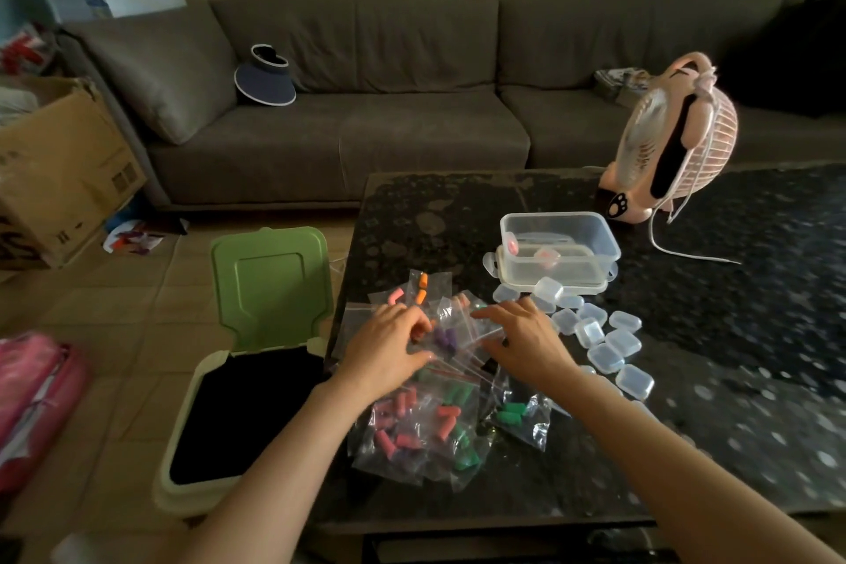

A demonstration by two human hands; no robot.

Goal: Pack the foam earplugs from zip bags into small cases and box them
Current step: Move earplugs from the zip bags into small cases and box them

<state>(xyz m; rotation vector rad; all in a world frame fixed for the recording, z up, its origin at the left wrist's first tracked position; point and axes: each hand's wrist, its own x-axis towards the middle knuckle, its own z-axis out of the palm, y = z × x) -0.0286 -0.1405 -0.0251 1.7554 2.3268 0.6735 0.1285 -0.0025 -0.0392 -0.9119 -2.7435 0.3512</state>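
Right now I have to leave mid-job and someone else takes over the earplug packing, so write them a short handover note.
Left hand: fingers curled on the zip bags; whether it pinches one is unclear.
Right hand: fingers spread, resting on the bags.
The bags of coloured earplugs are piled on the left part of the table. The small cases, which look empty, lie scattered to their right, and the clear box stands behind those.
Done: the box holds a few pinkish items, seemingly filled cases.
Left: most bags are full; fill the cases and box them.
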